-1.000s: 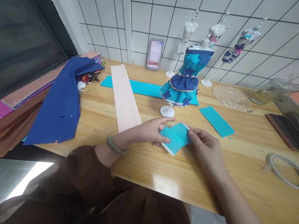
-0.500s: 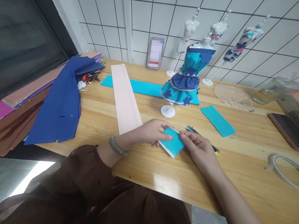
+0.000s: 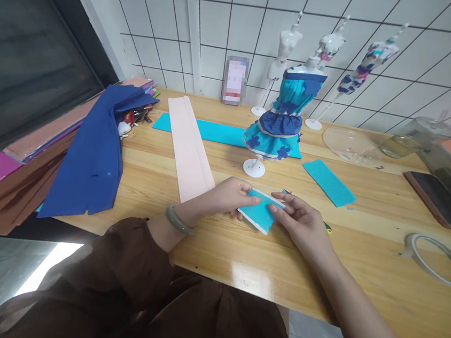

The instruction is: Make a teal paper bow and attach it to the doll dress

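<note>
Between my hands is a small piece of turquoise crepe paper with white strips along two opposite edges. My left hand pinches its left end, thumb on top. At its right end, my right hand has the thumb on the face and the fingers behind. Just beyond stands a small dress form wearing a blue and turquoise ruffled dress. Partly hidden behind my right hand lies a cutting tool, with only its yellow-tipped end and a bit of blade showing.
A pale pink paper strip crosses a long turquoise strip. Right of them lie another turquoise piece, a tape roll and a dark tablet-like object. Blue paper tops a pile at left. More dress forms stand behind.
My right hand has shifted its hold, its thumb now lying on the paper's face instead of pinching the upper corner. The paper has turned slightly, and the cutting tool is more hidden.
</note>
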Action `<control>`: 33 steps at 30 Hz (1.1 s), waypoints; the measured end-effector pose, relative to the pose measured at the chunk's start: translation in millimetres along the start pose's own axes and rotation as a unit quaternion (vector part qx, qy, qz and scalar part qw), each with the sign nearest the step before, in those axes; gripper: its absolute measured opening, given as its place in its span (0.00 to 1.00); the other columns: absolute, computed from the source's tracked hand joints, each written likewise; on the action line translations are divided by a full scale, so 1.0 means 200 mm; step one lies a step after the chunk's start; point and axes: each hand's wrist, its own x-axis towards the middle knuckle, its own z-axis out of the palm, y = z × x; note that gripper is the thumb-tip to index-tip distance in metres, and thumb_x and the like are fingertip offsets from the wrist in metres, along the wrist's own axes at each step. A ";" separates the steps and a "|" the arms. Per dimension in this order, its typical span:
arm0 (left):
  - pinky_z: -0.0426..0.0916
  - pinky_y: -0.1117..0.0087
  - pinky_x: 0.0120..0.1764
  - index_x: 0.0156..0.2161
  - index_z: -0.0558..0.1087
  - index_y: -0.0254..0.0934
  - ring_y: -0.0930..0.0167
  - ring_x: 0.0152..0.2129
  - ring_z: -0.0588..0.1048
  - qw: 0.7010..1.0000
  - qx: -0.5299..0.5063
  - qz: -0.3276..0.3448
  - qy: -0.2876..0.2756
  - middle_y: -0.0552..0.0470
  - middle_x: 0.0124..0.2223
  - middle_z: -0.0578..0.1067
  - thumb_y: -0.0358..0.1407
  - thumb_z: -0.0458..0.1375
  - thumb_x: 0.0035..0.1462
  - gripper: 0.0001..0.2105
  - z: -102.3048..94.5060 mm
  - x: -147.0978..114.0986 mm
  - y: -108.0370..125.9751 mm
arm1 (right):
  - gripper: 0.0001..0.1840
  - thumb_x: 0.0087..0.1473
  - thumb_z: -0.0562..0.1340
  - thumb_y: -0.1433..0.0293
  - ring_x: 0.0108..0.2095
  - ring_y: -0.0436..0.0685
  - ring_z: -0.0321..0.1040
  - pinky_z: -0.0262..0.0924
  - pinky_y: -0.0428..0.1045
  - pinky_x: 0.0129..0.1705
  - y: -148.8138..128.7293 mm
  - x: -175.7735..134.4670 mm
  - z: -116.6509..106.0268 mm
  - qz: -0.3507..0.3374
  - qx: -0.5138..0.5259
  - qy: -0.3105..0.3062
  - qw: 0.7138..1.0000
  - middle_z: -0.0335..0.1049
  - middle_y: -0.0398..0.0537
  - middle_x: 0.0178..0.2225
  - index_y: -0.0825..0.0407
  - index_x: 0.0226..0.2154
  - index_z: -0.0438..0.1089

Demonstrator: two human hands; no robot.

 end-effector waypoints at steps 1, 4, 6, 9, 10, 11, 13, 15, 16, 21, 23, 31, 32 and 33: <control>0.60 0.78 0.15 0.30 0.66 0.32 0.77 0.14 0.69 1.000 -0.003 0.001 0.005 0.52 0.22 0.71 0.43 0.55 0.51 0.13 0.00 0.00 0.00 | 0.22 0.41 0.67 0.60 0.32 0.55 0.70 0.66 0.52 0.37 0.00 0.00 0.00 -0.002 0.008 0.005 1.000 0.73 0.45 0.30 0.52 0.39 0.68; 0.58 0.79 0.14 0.28 0.65 0.33 0.78 0.12 0.67 1.000 -0.003 -0.002 0.019 0.54 0.19 0.69 0.43 0.54 0.51 0.13 0.00 0.00 0.01 | 0.22 0.40 0.68 0.61 0.29 0.52 0.69 0.66 0.50 0.35 0.00 0.00 -0.01 -0.009 0.015 0.011 1.000 0.70 0.42 0.26 0.50 0.40 0.67; 0.57 0.79 0.14 0.28 0.65 0.33 0.78 0.12 0.66 1.000 -0.002 -0.007 0.021 0.55 0.19 0.68 0.42 0.54 0.52 0.12 0.00 0.00 0.01 | 0.22 0.40 0.68 0.62 0.27 0.51 0.68 0.65 0.49 0.34 0.01 0.01 -0.01 -0.011 0.017 0.007 1.000 0.68 0.40 0.25 0.49 0.40 0.67; 0.57 0.78 0.15 0.28 0.66 0.33 0.79 0.13 0.65 0.999 0.000 0.018 0.033 0.55 0.20 0.68 0.44 0.54 0.51 0.13 0.00 0.00 0.00 | 0.22 0.40 0.68 0.63 0.26 0.49 0.66 0.64 0.47 0.32 0.01 0.01 -0.01 -0.015 0.019 0.008 1.000 0.66 0.39 0.24 0.49 0.39 0.67; 0.57 0.78 0.16 0.27 0.67 0.32 0.79 0.13 0.64 0.999 0.000 0.032 0.039 0.55 0.20 0.67 0.44 0.55 0.50 0.14 0.00 0.00 0.00 | 0.21 0.40 0.68 0.63 0.26 0.49 0.66 0.64 0.46 0.32 0.01 0.01 -0.01 -0.018 0.018 0.011 1.000 0.65 0.39 0.23 0.49 0.39 0.67; 0.57 0.77 0.17 0.26 0.67 0.32 0.79 0.14 0.64 0.998 0.002 0.047 0.045 0.55 0.20 0.67 0.45 0.55 0.49 0.15 0.00 -0.01 0.00 | 0.21 0.40 0.68 0.63 0.26 0.49 0.66 0.64 0.46 0.32 0.01 0.01 -0.01 -0.020 0.016 0.014 1.000 0.65 0.39 0.23 0.49 0.40 0.67; 0.57 0.77 0.19 0.23 0.66 0.33 0.79 0.16 0.64 0.996 0.003 0.067 0.055 0.56 0.20 0.65 0.46 0.56 0.48 0.16 -0.01 -0.01 0.00 | 0.21 0.41 0.67 0.62 0.26 0.50 0.66 0.64 0.47 0.31 0.00 0.01 -0.01 -0.026 0.016 0.024 0.999 0.65 0.40 0.24 0.49 0.40 0.67; 0.55 0.77 0.19 0.22 0.65 0.33 0.78 0.16 0.63 0.995 0.002 0.076 0.067 0.57 0.19 0.64 0.47 0.56 0.48 0.17 -0.01 -0.01 0.00 | 0.19 0.42 0.67 0.62 0.27 0.51 0.66 0.64 0.47 0.31 0.00 0.00 -0.01 -0.042 0.023 0.043 0.998 0.67 0.42 0.26 0.49 0.38 0.67; 0.54 0.76 0.19 0.22 0.65 0.33 0.78 0.17 0.63 0.995 -0.003 0.076 0.071 0.57 0.19 0.64 0.47 0.56 0.47 0.17 -0.01 -0.01 0.00 | 0.17 0.42 0.67 0.62 0.28 0.51 0.67 0.64 0.47 0.32 0.00 0.00 -0.01 -0.057 0.028 0.055 0.996 0.67 0.43 0.29 0.48 0.37 0.67; 0.55 0.76 0.22 0.25 0.66 0.32 0.78 0.18 0.63 0.992 -0.093 0.063 0.052 0.56 0.21 0.66 0.46 0.57 0.47 0.16 0.00 -0.01 0.00 | 0.11 0.43 0.67 0.64 0.32 0.51 0.66 0.63 0.49 0.37 0.01 0.00 -0.01 -0.120 0.004 0.061 0.991 0.68 0.45 0.35 0.48 0.31 0.67; 0.54 0.76 0.22 0.24 0.66 0.32 0.79 0.18 0.63 0.990 -0.112 0.068 0.048 0.56 0.21 0.65 0.46 0.58 0.46 0.16 0.00 -0.01 0.00 | 0.12 0.43 0.66 0.64 0.31 0.52 0.66 0.63 0.49 0.36 0.02 0.00 -0.01 -0.111 -0.016 0.044 0.993 0.68 0.45 0.33 0.48 0.33 0.69; 0.51 0.77 0.20 0.25 0.67 0.32 0.80 0.16 0.60 0.991 -0.106 0.072 0.042 0.58 0.20 0.64 0.46 0.58 0.46 0.16 0.00 0.00 0.00 | 0.12 0.41 0.67 0.63 0.29 0.52 0.64 0.61 0.49 0.34 0.02 0.01 0.00 -0.070 -0.036 0.049 0.996 0.69 0.43 0.25 0.50 0.30 0.71; 0.51 0.77 0.20 0.24 0.67 0.32 0.80 0.16 0.60 0.991 -0.106 0.072 0.042 0.58 0.20 0.64 0.45 0.58 0.46 0.15 0.00 0.00 0.00 | 0.11 0.41 0.67 0.63 0.29 0.52 0.65 0.61 0.49 0.35 0.02 0.01 0.00 -0.066 -0.034 0.053 0.996 0.70 0.44 0.26 0.50 0.29 0.71; 0.51 0.77 0.20 0.24 0.66 0.32 0.80 0.16 0.60 0.991 -0.107 0.069 0.042 0.58 0.19 0.64 0.45 0.58 0.46 0.15 0.00 0.00 0.01 | 0.10 0.42 0.67 0.63 0.30 0.52 0.65 0.61 0.49 0.35 0.01 0.01 0.00 -0.063 -0.033 0.056 0.996 0.70 0.45 0.27 0.50 0.28 0.71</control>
